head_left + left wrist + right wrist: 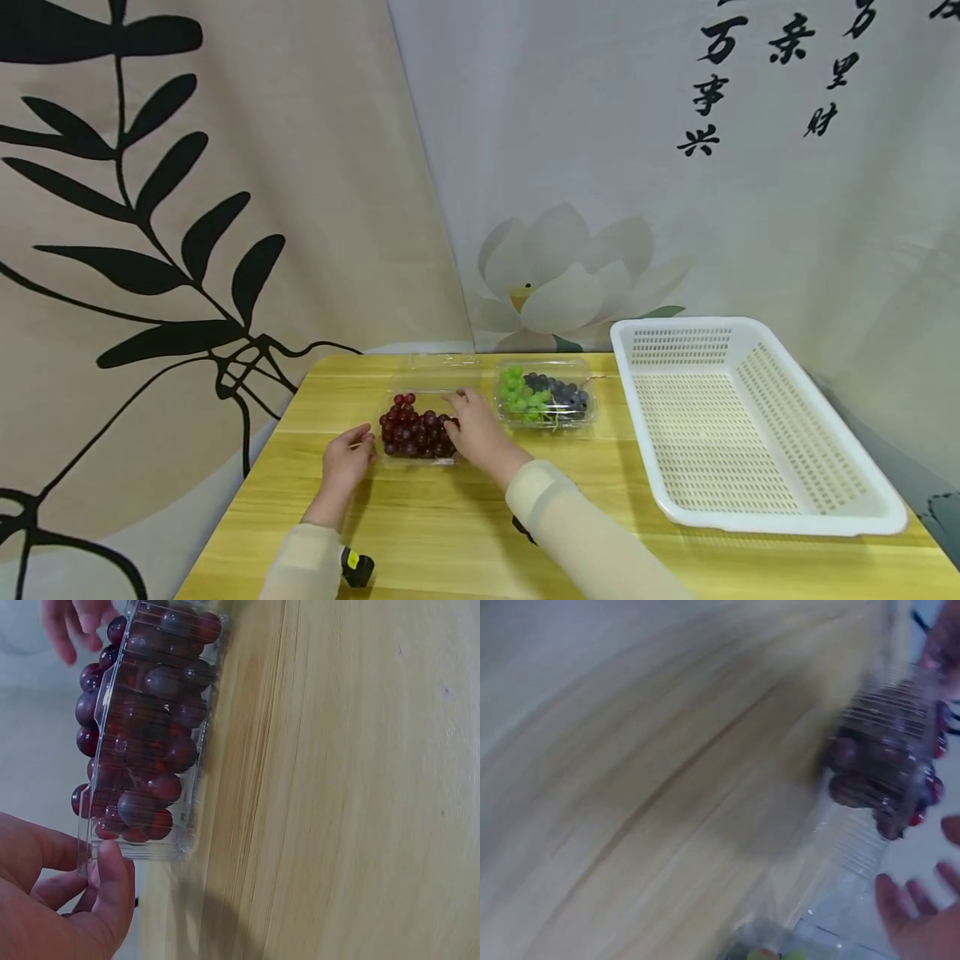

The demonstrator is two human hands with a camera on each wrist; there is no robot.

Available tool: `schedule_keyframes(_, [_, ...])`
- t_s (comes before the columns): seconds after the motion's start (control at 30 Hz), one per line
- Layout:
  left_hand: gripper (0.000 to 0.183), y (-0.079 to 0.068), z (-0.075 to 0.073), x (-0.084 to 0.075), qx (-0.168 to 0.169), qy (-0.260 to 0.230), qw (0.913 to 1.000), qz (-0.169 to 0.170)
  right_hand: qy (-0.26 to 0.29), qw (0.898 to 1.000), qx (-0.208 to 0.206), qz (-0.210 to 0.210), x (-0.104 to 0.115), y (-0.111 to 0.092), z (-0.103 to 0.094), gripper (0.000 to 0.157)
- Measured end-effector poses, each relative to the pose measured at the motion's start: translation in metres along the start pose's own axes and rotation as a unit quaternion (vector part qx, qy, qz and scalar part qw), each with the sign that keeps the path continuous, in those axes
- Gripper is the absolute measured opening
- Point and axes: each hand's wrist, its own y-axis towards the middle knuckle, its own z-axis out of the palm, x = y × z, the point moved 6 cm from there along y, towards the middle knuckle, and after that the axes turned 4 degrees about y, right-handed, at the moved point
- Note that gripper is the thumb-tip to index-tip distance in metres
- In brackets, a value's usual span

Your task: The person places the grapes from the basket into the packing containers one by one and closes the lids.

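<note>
A clear plastic box (180, 844) of red grapes (412, 433) lies on the wooden table, its clear lid (438, 367) folded back behind it. My left hand (348, 457) pinches the box's near-left rim between thumb and fingers; the left wrist view shows this hand (71, 904) at the corner. Over the right end of the grapes reaches my right hand (483, 429), its fingers spread. In the blurred right wrist view, that hand (922, 915) shows separated fingers with nothing between them, a little apart from the grapes (881, 761).
Right of the grape box sits a second clear box (547, 421) with green grapes (517, 392) and dark grapes (562, 396). A large white perforated basket (660, 467) stands at the table's right side. A printed curtain (360, 167) hangs behind the table (450, 533).
</note>
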Motion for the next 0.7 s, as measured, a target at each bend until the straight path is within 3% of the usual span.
schedule_keyframes(0.13, [0.035,0.002,-0.004,0.003,-0.004,0.005,1.0000,-0.001,0.127,0.987,-0.043,0.087,-0.008,0.007,-0.009,0.049])
schedule_keyframes(0.33, [0.035,0.005,-0.009,0.008,-0.010,0.004,0.9999,-0.001,0.281,0.942,-0.030,0.182,-0.014,0.013,-0.009,0.057])
schedule_keyframes(0.47, [0.035,0.005,-0.009,0.009,-0.010,0.002,0.9999,-0.001,0.346,0.914,-0.014,0.212,-0.018,0.015,0.000,0.062])
schedule_keyframes(0.7, [0.035,0.005,-0.009,0.008,-0.007,0.017,0.9998,0.005,0.419,0.876,-0.035,0.236,-0.032,0.022,0.009,0.066])
